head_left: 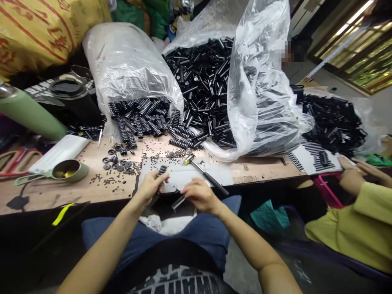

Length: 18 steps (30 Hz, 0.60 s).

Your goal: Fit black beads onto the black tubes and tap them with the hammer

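Observation:
My left hand (150,185) is closed around a black ribbed cylinder (162,170) with pale marks, held upright over the grey board (180,175) at the table's front edge. Lower and to the right, my right hand (200,195) pinches a shiny dark tube (178,203) that slants down to the left above my lap. The two hands are apart. A small hammer (208,175) with a yellowish face lies on the board beyond my right hand. Small dark bits (174,154) are scattered behind the board.
A plastic bag (128,61) spills ribbed cylinders (143,118); another bag (260,94) holds black tubes (202,77). Left are a green cup (81,173), a white box (61,151), scissors (20,159) and a green bottle (30,114). A co-worker's hands (352,173) are at the right.

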Motion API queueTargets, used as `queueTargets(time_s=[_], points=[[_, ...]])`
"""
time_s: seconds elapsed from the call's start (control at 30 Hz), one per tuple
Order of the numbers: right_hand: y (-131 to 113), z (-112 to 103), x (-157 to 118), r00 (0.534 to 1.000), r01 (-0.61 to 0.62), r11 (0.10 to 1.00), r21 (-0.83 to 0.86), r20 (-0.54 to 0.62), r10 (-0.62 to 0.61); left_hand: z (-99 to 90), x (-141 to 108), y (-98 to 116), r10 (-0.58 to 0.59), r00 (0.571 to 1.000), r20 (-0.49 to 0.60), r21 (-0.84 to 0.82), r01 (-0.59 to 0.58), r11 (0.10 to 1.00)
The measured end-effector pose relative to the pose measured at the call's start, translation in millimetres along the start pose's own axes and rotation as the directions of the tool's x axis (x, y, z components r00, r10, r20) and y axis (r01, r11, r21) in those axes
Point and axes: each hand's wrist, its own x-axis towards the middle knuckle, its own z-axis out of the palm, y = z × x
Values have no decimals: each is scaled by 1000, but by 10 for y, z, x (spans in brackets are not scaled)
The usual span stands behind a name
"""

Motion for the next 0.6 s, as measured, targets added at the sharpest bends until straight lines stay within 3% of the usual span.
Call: queueTargets(time_s=[0.03,0.1,0.13,0.17,0.27,0.37,0.43,0.5,0.57,0.6], points=[[-22,-81,7,993,35,998,-52,-112,-41,75,-32,78,-88,978,191,-81,105,991],[-49,-136,28,969,48,988,-150,-232,-83,202,-87,175,-172,874,454,-138,260,956],[-52,-122,39,965,34,982,-188,-249,-81,247,-108,192,-179,841,511,-151,293,944],[-44,-94,47,967,3,975,-220,-246,-58,278,-123,191,-173,836,521,-168,299,939],[73,-22,41,963,-203,928,-312,-235,131,297,-139,137,-114,921,372,-236,213,948],[328,-65,-21,871,-489,778,-395,-264,414,275,-137,100,-70,984,163,-259,111,959],[491,-138,-69,791,-604,666,-438,-229,567,274,-136,94,-50,995,85,-264,71,962],[562,-206,-85,714,-690,581,-431,-279,642,292,-140,84,-25,998,52,-240,37,970],[505,-238,-47,649,-759,585,-284,-399,648,323,-146,54,61,998,5,-141,-59,988],[433,-233,-7,611,-773,619,-134,-416,673,340,-149,32,146,989,-35,-54,-148,988]])
